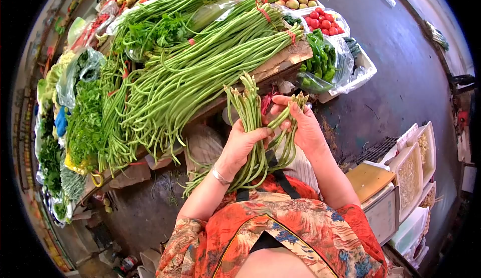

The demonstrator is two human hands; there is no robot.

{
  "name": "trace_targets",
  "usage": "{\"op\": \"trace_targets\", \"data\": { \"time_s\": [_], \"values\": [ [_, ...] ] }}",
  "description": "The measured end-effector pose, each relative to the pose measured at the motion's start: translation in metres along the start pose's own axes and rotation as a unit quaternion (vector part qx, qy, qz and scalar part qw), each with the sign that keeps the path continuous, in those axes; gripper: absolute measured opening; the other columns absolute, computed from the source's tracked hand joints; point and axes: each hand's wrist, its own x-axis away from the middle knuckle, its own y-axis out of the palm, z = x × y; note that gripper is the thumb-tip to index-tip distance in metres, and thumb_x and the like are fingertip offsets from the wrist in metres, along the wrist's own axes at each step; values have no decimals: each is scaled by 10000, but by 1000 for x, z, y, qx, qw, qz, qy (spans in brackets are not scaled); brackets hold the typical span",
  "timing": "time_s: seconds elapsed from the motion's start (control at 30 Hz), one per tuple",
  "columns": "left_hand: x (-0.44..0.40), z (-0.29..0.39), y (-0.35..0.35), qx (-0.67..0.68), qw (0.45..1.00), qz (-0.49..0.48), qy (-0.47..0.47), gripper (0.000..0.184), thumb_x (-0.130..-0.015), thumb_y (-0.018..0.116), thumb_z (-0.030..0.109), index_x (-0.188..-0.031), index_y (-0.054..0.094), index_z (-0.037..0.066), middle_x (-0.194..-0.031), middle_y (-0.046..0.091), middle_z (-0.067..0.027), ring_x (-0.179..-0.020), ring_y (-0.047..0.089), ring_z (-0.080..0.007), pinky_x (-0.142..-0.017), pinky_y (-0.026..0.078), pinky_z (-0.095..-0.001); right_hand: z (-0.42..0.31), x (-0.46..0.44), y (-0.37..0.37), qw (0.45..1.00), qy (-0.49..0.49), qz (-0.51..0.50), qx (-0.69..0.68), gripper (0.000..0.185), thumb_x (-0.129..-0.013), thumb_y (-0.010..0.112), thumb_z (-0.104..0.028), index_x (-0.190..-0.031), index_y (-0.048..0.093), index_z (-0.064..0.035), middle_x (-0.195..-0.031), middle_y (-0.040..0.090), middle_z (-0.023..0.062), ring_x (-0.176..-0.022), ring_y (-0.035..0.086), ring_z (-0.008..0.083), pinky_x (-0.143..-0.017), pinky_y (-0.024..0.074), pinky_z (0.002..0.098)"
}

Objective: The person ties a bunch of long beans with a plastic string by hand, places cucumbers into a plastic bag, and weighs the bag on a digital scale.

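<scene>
A bunch of long green beans (249, 108) is wrapped in the fingers of my left hand (244, 142), with the stem ends up and the tails hanging over my lap. My right hand (306, 127) pinches a smaller group of beans (286, 140) near their stem ends, just right of the first bunch. Both groups hang close together below my hands. Ahead of me, large bundles of long beans (200, 72) tied with red bands lie across the stall.
Leafy greens (87, 112) fill the stall's left side. Green peppers (319, 60), tomatoes (324, 21) and a white foam box (365, 72) stand beyond its right end. At my right are a wooden board (368, 180) and plastic bins (407, 172). Grey floor (391, 42) shows beyond.
</scene>
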Motion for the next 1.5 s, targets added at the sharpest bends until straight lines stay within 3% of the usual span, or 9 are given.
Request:
{"op": "trace_targets", "data": {
  "time_s": [0.17, 0.5, 0.6, 0.8, 0.97, 1.23, 1.37, 1.5],
  "values": [
    [2, -1, 3, 16, 998, 31, 57, 232, -777, 690, -19, -972, 567, 11, -818, 652, -102, -621, 612, -173, -550, 505, -282, -3, 2, 4, 999, 2, 17, 47, 375, -946, 588, -256, -1193, 596, 26, -992, 659, 82, -653, 487, 55, -596, 414, 182],
    [13, -2, 2, 2, 992, 30, 124, 185, -802, 690, -7, -956, 588, 8, -828, 649, -76, -641, 607, -155, -578, 499, -267, -1, 7, 10, 999, -36, -2, 23, 349, -946, 587, -203, -1203, 592, 32, -1004, 664, 89, -641, 487, 53, -597, 409, 185],
    [18, -1, 4, -22, 991, 24, 128, 190, -809, 684, -4, -968, 582, 10, -835, 647, -74, -643, 605, -148, -581, 490, -256, -3, 10, 11, 996, -46, 6, 82, 342, -939, 595, -190, -1198, 596, 32, -1000, 665, 88, -638, 485, 50, -586, 399, 184],
    [30, 0, 13, -40, 985, 36, 164, 183, -829, 663, 3, -989, 574, 11, -873, 648, -83, -700, 624, -159, -626, 539, -290, -8, 17, 18, 996, -49, 9, 73, 312, -938, 592, -159, -1185, 608, 31, -974, 675, 80, -627, 484, 46, -568, 385, 175],
    [31, -5, 7, -1, 982, 50, 182, 140, -848, 633, 3, -975, 574, 3, -852, 636, -75, -723, 646, -181, -639, 566, -310, -1, 21, 13, 995, -52, 6, 91, 315, -946, 592, -182, -1209, 612, -9, -910, 649, -3, -655, 476, 22, -571, 363, 168],
    [30, 0, -2, 10, 988, 56, 145, 125, -852, 629, 9, -967, 579, 9, -830, 634, -58, -684, 647, -170, -618, 541, -281, -8, 21, 33, 996, -13, 14, 88, 323, -939, 599, -169, -1216, 605, -4, -876, 639, -6, -651, 493, 31, -576, 381, 168],
    [25, -4, -3, -5, 991, 11, 136, 113, -860, 634, 22, -962, 586, 13, -843, 639, -44, -709, 651, -169, -674, 543, -293, -12, 21, 34, 997, 1, 25, 77, 296, -928, 609, -158, -1171, 626, 10, -885, 647, 21, -654, 498, 40, -587, 404, 168],
    [18, -7, -1, 10, 995, -41, 85, 123, -857, 632, 5, -966, 578, 5, -875, 625, -55, -719, 653, -181, -672, 550, -301, -14, 28, 34, 992, -20, 62, 109, 236, -921, 620, -163, -1096, 659, -8, -873, 639, -4, -652, 492, 33, -581, 408, 164]
  ]
}}
